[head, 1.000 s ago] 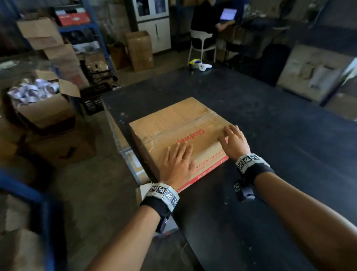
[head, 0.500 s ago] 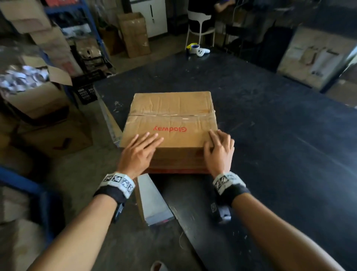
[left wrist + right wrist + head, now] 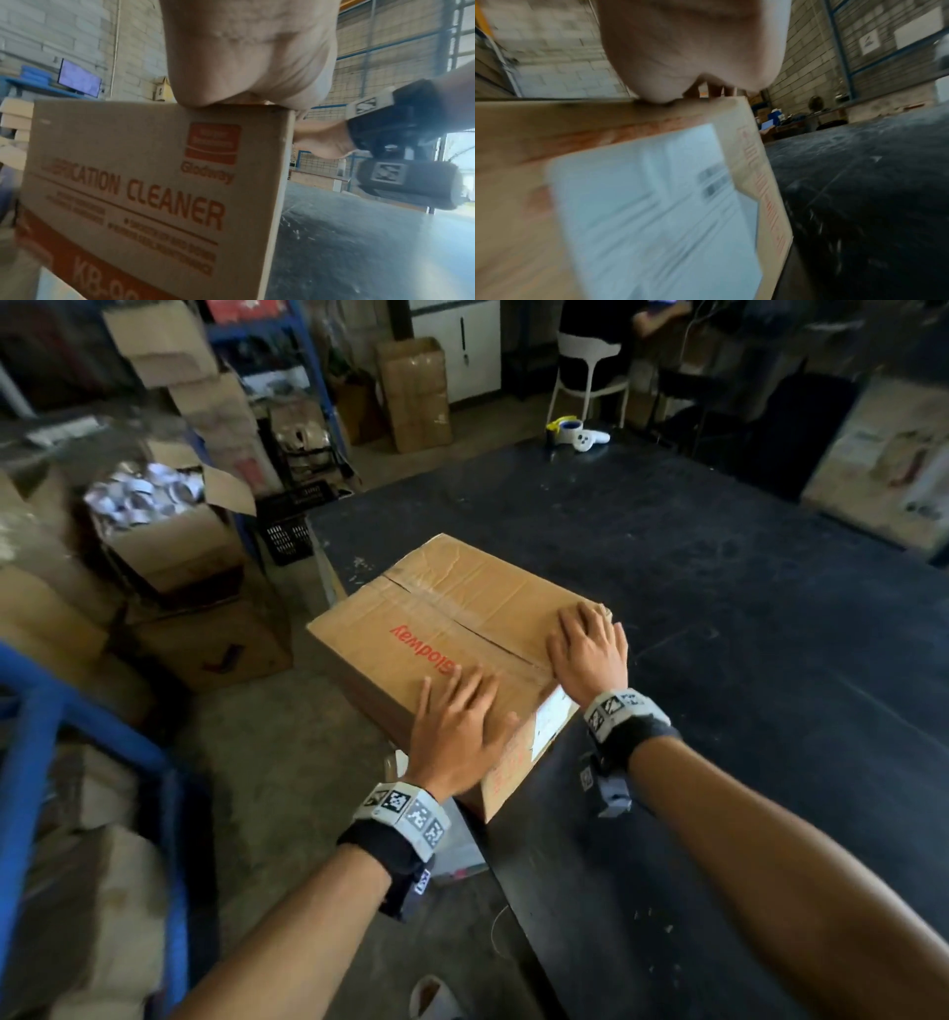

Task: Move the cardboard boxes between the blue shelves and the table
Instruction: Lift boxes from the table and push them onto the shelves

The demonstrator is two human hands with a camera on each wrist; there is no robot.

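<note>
Both my hands lie flat, fingers spread, on top of the brown taped cardboard box with red "Glodway" lettering (image 3: pixel 452 618). My left hand (image 3: pixel 457 731) presses the near corner of the lid; my right hand (image 3: pixel 590 649) presses the right end, fingertips close to the far right corner. Neither hand curls round an edge.

Head view: box sits at the near left corner of the black table (image 3: pixel 719 618), turned at an angle, its left part overhanging the table edge above the floor. A tape seam runs across the lid between my hands.

Left wrist view adds what the head view hides: the box's long side face, printed "LUBRICATION CLEANER" in red-brown with a red logo block and "Glodway" beneath it. The heel of my left palm (image 3: pixel 246 60) rests on the top edge. My right wrist with its black camera band shows past the box's corner.

Right wrist view: the box's end face carries a white paper label (image 3: pixel 654 213), text blurred, unreadable. My right palm (image 3: pixel 693 50) sits on the top edge.

Further out, head view only: an open cardboard carton of white rolled items (image 3: pixel 169 526) on the floor to the left, blue metal shelving (image 3: pixel 303 367) behind it, and a white handheld controller beside a blue-and-yellow tape roll (image 3: pixel 580 434) at the table's far edge.
</note>
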